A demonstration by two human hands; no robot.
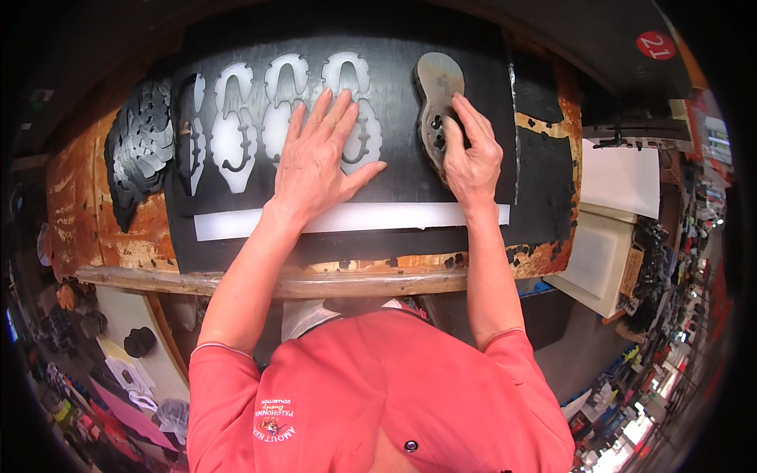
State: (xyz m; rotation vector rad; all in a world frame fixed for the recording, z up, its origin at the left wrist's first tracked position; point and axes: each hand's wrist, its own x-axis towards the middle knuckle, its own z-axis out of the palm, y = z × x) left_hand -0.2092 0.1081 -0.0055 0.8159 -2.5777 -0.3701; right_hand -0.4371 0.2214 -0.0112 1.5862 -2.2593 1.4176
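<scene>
My left hand (314, 162) lies flat on a black sheet (400, 87), fingers stretched and thumb out to the right. Several sole-shaped openings (227, 142) run in a row across that sheet, showing white beneath; my fingers cover parts of two of them. On the right, the thumb and fingers of my right hand (475, 158) grip the side of a sole-shaped metal cutting die (438, 77). The die rests on an uncut part of the sheet, with small dark holes in its middle. A white strip (355, 220) shows along the sheet's near side, below both hands.
A pile of black cut pieces (142, 146) sits left of the sheet on the worn wooden table (75, 201). The table's front edge (236, 280) runs close to my body. A dark machine part (587, 31) stands at the far right; a pale box (595, 260) is lower right.
</scene>
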